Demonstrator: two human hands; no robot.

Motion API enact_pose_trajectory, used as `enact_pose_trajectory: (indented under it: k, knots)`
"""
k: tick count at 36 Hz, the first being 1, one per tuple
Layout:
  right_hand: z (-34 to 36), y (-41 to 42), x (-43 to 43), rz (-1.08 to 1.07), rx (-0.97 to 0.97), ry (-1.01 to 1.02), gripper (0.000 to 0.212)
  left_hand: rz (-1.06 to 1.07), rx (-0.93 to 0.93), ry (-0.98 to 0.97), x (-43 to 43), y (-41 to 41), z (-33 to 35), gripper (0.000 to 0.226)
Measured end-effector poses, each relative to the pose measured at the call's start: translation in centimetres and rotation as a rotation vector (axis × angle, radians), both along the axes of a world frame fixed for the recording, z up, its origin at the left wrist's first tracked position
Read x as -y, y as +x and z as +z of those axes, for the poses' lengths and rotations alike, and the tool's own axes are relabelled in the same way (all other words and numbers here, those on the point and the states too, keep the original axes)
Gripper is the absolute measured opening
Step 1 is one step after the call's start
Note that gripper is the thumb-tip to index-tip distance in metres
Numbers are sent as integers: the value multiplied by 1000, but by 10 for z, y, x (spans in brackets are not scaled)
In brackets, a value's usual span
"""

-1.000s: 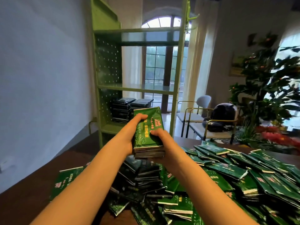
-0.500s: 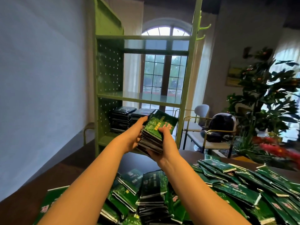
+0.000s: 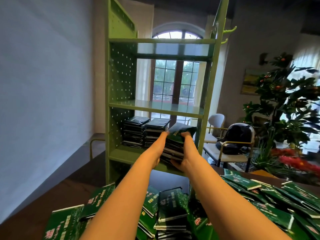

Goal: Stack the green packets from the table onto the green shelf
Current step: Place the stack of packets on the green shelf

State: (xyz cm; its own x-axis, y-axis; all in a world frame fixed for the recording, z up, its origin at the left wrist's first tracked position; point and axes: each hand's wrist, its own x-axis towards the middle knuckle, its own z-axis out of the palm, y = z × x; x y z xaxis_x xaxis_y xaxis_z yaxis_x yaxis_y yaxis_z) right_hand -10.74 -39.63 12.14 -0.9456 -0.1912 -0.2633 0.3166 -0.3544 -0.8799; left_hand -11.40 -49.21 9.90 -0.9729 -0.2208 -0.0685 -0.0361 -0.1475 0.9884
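While left hand (image 3: 159, 147) and right hand (image 3: 185, 157) grip packets (image 3: 174, 144), their bottom is hidden.

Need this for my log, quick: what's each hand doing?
Left hand: holding the stack of green packets.
Right hand: holding the same stack of green packets.

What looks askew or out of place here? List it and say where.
The bundle of packets held by the left hand and right hand at the lower level of the green shelf leans, its top packet bowed, unlike the two squared stacks beside it. On the table, loose packets lie heaped at all angles.
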Motion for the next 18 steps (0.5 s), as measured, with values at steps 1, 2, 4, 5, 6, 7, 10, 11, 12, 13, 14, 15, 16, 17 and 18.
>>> enact_pose_trajectory:
  k: [1, 2, 4, 5, 6, 7, 10, 11, 12, 13, 14, 15, 16, 17, 18]
  knots:
    - [1, -1, 0, -3, -2, 3, 45, 14, 5, 6, -1, -4, -2, 99]
    - [1, -3, 1, -12, -11, 7, 46, 34, 15, 5, -2, -6, -1, 97]
    - [0, -5, 2, -40, -36, 3, 48, 56, 18, -3, -8, -1, 3, 82]
    - [0, -6, 3, -61, -42, -1, 48, 68, 21, -8, -12, 2, 7, 76]
    - [0, -7, 4, -79, -48, -4, 48, 73, 32, -10, -13, 1, 9, 73]
    - [0, -7, 5, -98, -50, -20, 50, 74, 38, -5, -14, 1, 10, 69]
    - [-1, -9, 10, -157, -30, -100, 57, 93, 51, 1, -16, -6, 8, 73]
    - [-1, -8, 11, -169, -24, -122, 59, 100, 59, -5, -17, -8, 7, 79]
    - [0, -8, 12, -180, -21, -134, 59, 112, 64, -7, -17, -13, 5, 82]
    - [2, -8, 12, -188, -17, -143, 57, 126, 76, -18, -18, -15, 5, 79]
    - [5, -7, 11, -189, -15, -144, 55, 132, 82, -22, -19, -14, 7, 74]
    - [9, -7, 10, -185, -8, -144, 53, 137, 91, -19, -21, -12, 9, 71]
    - [12, -8, 8, -177, -5, -134, 52, 140, 98, -2, -22, -10, 12, 70]
    - [14, -8, 7, -177, -5, -126, 51, 142, 99, 20, -23, -12, 12, 70]
    - [15, -10, 7, -179, -23, -105, 49, 152, 96, 35, -23, -18, 12, 72]
